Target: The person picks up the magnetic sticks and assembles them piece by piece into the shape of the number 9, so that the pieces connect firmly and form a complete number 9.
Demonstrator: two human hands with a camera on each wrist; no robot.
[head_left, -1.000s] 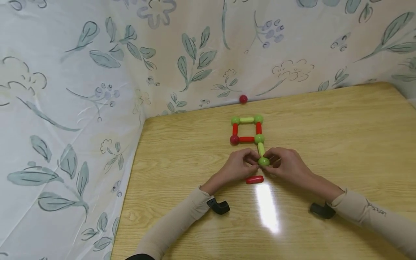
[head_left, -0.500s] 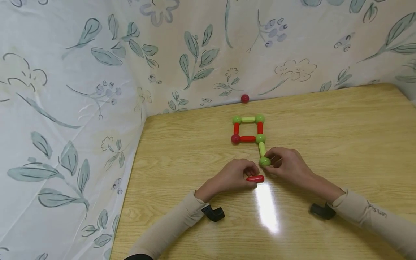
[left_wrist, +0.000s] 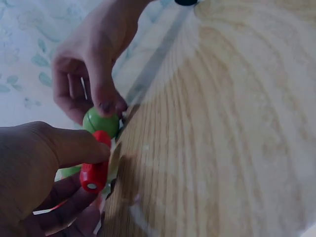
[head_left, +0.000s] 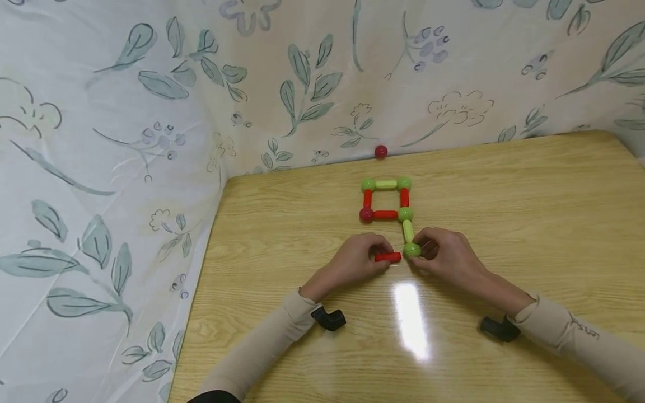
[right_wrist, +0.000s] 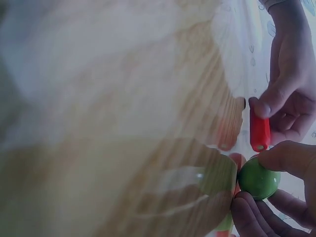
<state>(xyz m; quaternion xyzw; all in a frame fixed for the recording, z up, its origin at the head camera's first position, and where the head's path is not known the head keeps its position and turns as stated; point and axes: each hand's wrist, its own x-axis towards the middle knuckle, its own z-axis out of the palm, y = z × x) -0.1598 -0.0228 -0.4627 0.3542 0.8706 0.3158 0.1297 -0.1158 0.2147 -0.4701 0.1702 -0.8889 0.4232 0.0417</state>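
Note:
My left hand (head_left: 359,258) pinches a short red magnetic rod (head_left: 387,257) between thumb and fingers, its free end pointing right. Just beyond that end is a green ball (head_left: 411,250), which my right hand (head_left: 447,250) holds from the right side. A yellow-green rod (head_left: 407,230) runs from this ball up to a square of rods and balls; its lower right corner is another green ball (head_left: 405,214). In the right wrist view, a small gap shows between the red rod (right_wrist: 259,131) and the held green ball (right_wrist: 258,178).
The square has a dark red ball (head_left: 366,214) at its lower left and green balls at its other corners. A loose red ball (head_left: 381,151) lies at the table's back edge by the floral cloth (head_left: 312,101). Light glares on the wooden table (head_left: 282,224).
My left hand let go of the green ball area, reached down to the red rod, picked it up and brought it up beside the ball. My right hand has stayed on the ball.

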